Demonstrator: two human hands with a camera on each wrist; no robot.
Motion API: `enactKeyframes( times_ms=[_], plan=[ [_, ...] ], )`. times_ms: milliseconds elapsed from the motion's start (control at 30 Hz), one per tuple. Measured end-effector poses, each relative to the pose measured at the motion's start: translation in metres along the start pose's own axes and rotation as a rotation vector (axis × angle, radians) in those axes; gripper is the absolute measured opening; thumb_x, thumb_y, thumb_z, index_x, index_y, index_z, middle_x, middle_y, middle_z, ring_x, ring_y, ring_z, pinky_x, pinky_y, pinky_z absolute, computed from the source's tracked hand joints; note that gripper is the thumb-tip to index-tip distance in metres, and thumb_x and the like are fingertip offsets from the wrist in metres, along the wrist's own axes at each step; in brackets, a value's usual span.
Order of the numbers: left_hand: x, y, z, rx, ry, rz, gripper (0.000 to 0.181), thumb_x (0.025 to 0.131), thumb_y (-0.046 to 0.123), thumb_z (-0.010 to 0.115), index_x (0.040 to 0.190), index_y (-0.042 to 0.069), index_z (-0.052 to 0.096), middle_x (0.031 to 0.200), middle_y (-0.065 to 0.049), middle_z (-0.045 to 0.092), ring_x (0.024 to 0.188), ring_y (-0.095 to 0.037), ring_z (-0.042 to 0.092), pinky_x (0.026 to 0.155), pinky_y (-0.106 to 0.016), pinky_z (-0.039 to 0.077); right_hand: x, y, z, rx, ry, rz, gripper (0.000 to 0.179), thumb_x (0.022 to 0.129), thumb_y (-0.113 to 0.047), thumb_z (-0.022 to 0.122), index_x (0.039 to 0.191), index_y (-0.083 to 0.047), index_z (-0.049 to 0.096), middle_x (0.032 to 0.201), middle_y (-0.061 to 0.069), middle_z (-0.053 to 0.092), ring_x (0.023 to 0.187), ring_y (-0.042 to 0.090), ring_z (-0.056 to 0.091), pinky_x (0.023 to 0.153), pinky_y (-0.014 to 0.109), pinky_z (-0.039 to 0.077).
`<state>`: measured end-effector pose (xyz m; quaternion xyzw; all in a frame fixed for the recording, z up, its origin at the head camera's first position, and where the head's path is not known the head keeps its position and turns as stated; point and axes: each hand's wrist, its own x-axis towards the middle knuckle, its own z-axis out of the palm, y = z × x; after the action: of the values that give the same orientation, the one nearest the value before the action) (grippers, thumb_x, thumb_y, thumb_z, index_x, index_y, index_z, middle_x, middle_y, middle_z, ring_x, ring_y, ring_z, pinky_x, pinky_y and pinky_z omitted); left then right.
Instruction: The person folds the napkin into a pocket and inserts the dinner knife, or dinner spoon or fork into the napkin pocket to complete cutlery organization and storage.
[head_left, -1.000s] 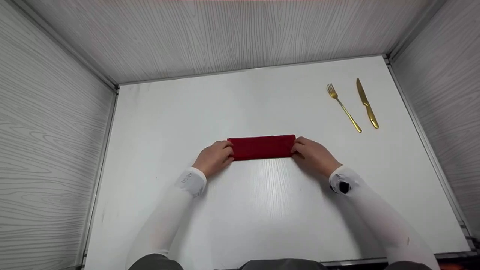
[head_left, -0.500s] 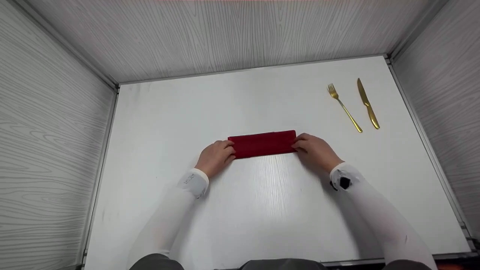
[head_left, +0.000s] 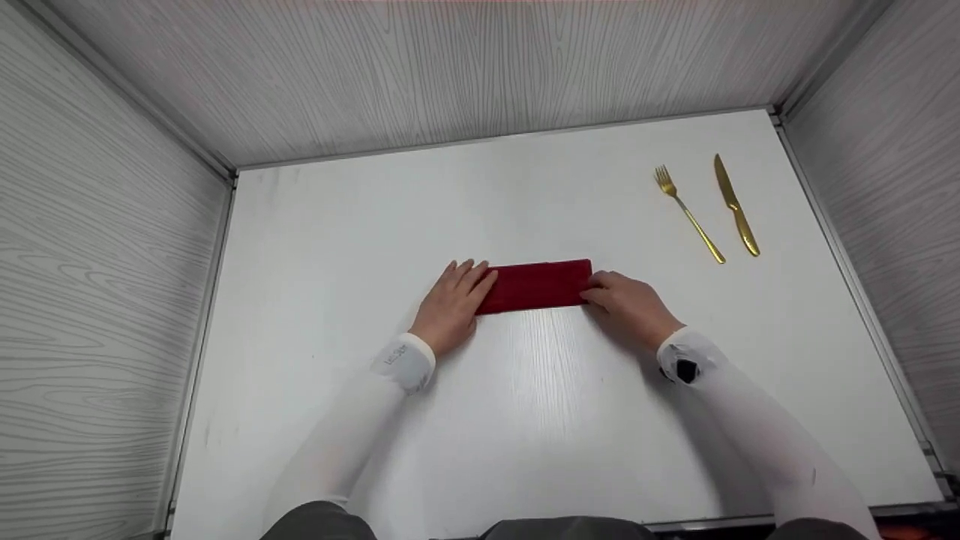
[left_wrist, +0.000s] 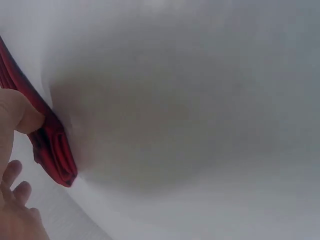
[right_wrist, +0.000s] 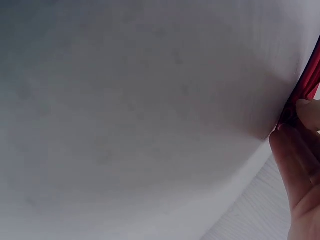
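Note:
A red cloth napkin [head_left: 534, 286], folded into a long flat strip, lies on the white table in the middle of the head view. Over its left end my left hand [head_left: 452, 304] rests with fingers straight and slightly spread. In the left wrist view the thumb [left_wrist: 25, 114] touches the napkin's layered end [left_wrist: 56, 156], and the other fingertips are off to the side of it. My right hand [head_left: 628, 304] pinches the opposite end. The right wrist view shows thumb and fingers [right_wrist: 295, 170] closed around that corner of the napkin [right_wrist: 311, 75].
A gold fork [head_left: 688, 214] and a gold knife [head_left: 736, 206] lie side by side at the far right of the table [head_left: 337, 225]. Wood-grain panels [head_left: 465, 75] wall in the back and both sides.
My left hand has released its grip on the left end, moved right and spread its fingers over the napkin. The napkin's right end has shifted slightly away from the body.

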<state>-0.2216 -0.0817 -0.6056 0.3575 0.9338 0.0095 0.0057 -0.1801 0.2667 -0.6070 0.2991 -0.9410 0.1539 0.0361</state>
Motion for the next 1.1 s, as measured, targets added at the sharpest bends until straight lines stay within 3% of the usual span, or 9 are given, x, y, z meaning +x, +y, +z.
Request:
enactKeyframes(
  times_ms=[167,367,500,600,733,833,1100],
  plan=[
    [0.015,0.020,-0.001,-0.008,-0.139,0.058,0.074,0.109,0.029,0.049,0.171,0.011,0.012,0.178,-0.010,0.010,0.165,-0.030,0.010,0.135,-0.044,0.008,0.002,0.000,-0.001,-0.016,-0.014,-0.006,0.026,0.093,0.002,0.077,0.117,-0.005,0.078,0.122,0.012,0.071,0.115,0.028,0.068,0.094,0.040,0.061],
    [0.020,0.033,0.008,-0.040,-0.242,-0.008,0.082,0.110,0.060,0.035,0.171,0.015,0.002,0.179,-0.008,-0.001,0.166,-0.028,-0.001,0.134,-0.048,0.000,0.005,-0.002,-0.003,0.019,-0.034,0.022,0.024,0.094,0.001,0.076,0.117,-0.005,0.079,0.120,0.012,0.071,0.114,0.028,0.069,0.095,0.041,0.061],
    [0.019,0.036,0.015,-0.055,-0.247,-0.026,0.081,0.109,0.064,0.028,0.171,0.019,0.002,0.179,-0.007,-0.002,0.166,-0.027,-0.003,0.133,-0.053,-0.003,0.010,-0.008,-0.007,0.006,-0.018,0.083,0.022,0.095,-0.001,0.076,0.116,-0.005,0.079,0.120,0.011,0.071,0.113,0.029,0.068,0.096,0.042,0.060],
    [0.019,0.037,0.018,-0.054,-0.248,-0.033,0.081,0.109,0.066,0.025,0.171,0.020,0.000,0.179,-0.006,-0.004,0.166,-0.026,-0.005,0.133,-0.053,-0.005,0.018,-0.016,-0.008,-0.040,-0.009,0.106,0.028,0.098,-0.008,0.072,0.126,-0.006,0.076,0.131,0.012,0.069,0.125,0.032,0.063,0.107,0.046,0.054],
    [0.020,0.037,0.020,-0.037,-0.264,-0.047,0.081,0.109,0.067,0.024,0.171,0.021,-0.002,0.179,-0.005,-0.006,0.166,-0.025,-0.007,0.133,-0.053,-0.005,0.033,-0.026,-0.003,-0.126,-0.119,0.071,0.055,0.105,-0.021,0.056,0.157,-0.007,0.049,0.165,0.013,0.045,0.156,0.035,0.035,0.130,0.050,0.027],
    [0.020,0.038,0.021,-0.032,-0.272,-0.046,0.082,0.108,0.067,0.024,0.171,0.021,-0.002,0.179,-0.005,-0.007,0.166,-0.025,-0.008,0.133,-0.053,-0.005,0.042,-0.029,0.005,-0.155,-0.227,0.051,0.069,0.105,-0.029,0.046,0.168,-0.007,0.026,0.176,0.011,0.023,0.165,0.032,0.013,0.134,0.048,0.010],
    [0.020,0.038,0.028,-0.036,-0.260,-0.031,0.083,0.108,0.068,0.023,0.171,0.021,-0.004,0.179,-0.005,-0.009,0.165,-0.026,-0.009,0.133,-0.054,-0.006,0.042,-0.029,0.020,-0.104,-0.324,0.100,0.081,0.108,-0.055,0.038,0.169,-0.006,0.015,0.178,0.010,0.012,0.165,0.030,0.008,0.135,0.045,0.008]
  ],
)
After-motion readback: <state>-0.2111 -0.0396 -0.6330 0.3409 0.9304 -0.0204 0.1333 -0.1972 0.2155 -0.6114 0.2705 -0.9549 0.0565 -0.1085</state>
